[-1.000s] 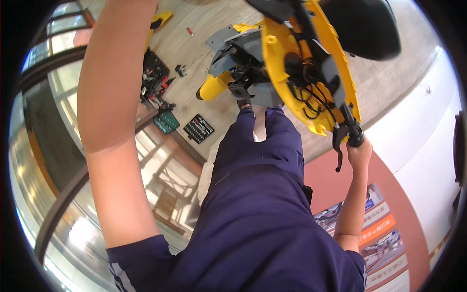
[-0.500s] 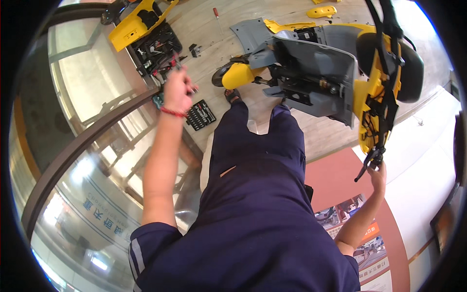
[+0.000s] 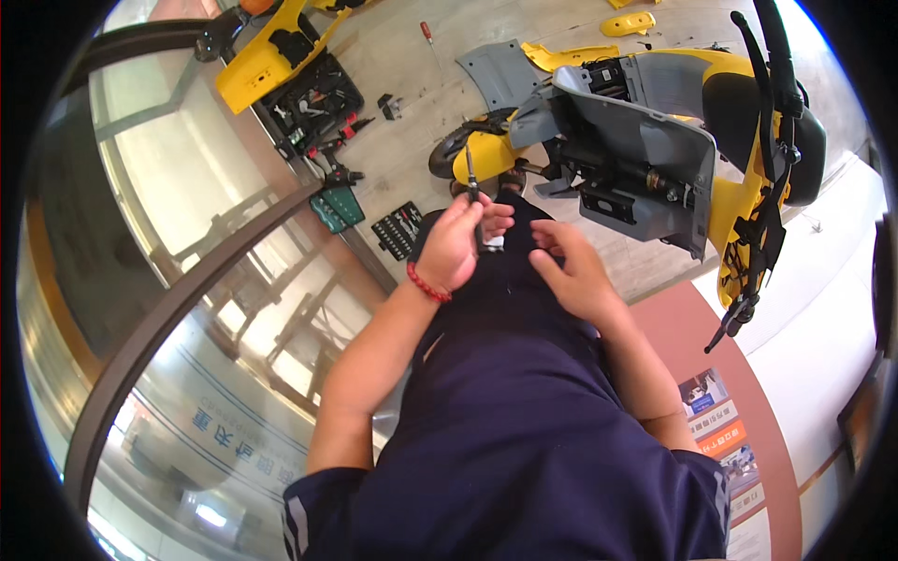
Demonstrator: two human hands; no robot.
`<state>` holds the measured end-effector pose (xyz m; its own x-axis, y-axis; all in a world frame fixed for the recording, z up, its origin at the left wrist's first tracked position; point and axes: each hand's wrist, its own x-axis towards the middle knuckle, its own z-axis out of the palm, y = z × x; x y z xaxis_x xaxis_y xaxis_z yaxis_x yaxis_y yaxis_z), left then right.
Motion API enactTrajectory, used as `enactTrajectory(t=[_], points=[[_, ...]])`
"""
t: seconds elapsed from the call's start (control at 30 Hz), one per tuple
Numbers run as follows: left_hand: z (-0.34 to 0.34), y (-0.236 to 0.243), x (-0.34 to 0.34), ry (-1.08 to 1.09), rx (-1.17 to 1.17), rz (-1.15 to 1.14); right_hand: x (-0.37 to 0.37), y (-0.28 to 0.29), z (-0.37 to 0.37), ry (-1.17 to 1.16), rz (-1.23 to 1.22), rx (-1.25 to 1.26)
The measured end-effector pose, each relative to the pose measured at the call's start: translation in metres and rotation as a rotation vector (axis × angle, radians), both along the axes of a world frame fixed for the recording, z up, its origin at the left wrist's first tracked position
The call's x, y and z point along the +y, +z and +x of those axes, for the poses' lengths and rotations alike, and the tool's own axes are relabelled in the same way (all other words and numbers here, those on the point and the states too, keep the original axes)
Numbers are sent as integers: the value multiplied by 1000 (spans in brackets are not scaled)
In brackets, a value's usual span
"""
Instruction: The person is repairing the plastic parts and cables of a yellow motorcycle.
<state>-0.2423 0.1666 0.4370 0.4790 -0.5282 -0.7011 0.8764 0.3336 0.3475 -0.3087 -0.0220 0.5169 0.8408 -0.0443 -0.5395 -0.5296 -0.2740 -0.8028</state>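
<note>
My left hand (image 3: 451, 245), with a red beaded bracelet at the wrist, is closed around a slim screwdriver (image 3: 472, 180). Its thin shaft points away from me, and part of the dark handle is hidden by my fingers. Just to the right, my right hand (image 3: 578, 273) hovers above my lap, fingers loosely bent and apart, holding nothing. Beyond both hands stands a partly stripped yellow and grey scooter (image 3: 636, 140). Its front panel (image 3: 645, 154) is off-centre to the right, with wiring and metal parts exposed. The yellow front fender (image 3: 488, 155) lies just past the screwdriver's tip.
At the left are an open black toolbox (image 3: 313, 105), a red and black power drill (image 3: 329, 154), a green case (image 3: 337, 209) and a socket set (image 3: 398, 230). A red-handled screwdriver (image 3: 427, 33) and yellow panels lie farther off. A glass barrier (image 3: 187, 234) borders my left side.
My left hand has come back from beside the toolbox to above my lap, with the screwdriver now plainly visible. My right hand has left the scooter's handlebar and moved in beside it.
</note>
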Motion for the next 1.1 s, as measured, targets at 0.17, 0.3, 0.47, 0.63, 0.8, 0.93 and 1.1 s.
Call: enactTrajectory(t=[0.17, 0.3, 0.47, 0.63, 0.8, 0.93, 1.1], points=[[7, 24, -30, -12, -81, -93, 21, -18, 20, 52, 27, -109], [21, 16, -23, -217, -118, -81, 34, -28, 35, -10, -145, -7], [65, -16, 45, -802, -285, 12, 51, -54, 37, -113, -18, 146], [128, -54, 138, -1379, -973, 409, 116, -65, 13, -502, 139, 198], [183, -77, 202, -1710, -903, 482, 185, -69, 0, -840, 235, 181], [199, -79, 185, -1828, -933, 476, 212, -73, -12, -1207, 322, 10], [183, -58, 105, -1669, -797, 379, 213, -92, -43, -1484, 262, -56]])
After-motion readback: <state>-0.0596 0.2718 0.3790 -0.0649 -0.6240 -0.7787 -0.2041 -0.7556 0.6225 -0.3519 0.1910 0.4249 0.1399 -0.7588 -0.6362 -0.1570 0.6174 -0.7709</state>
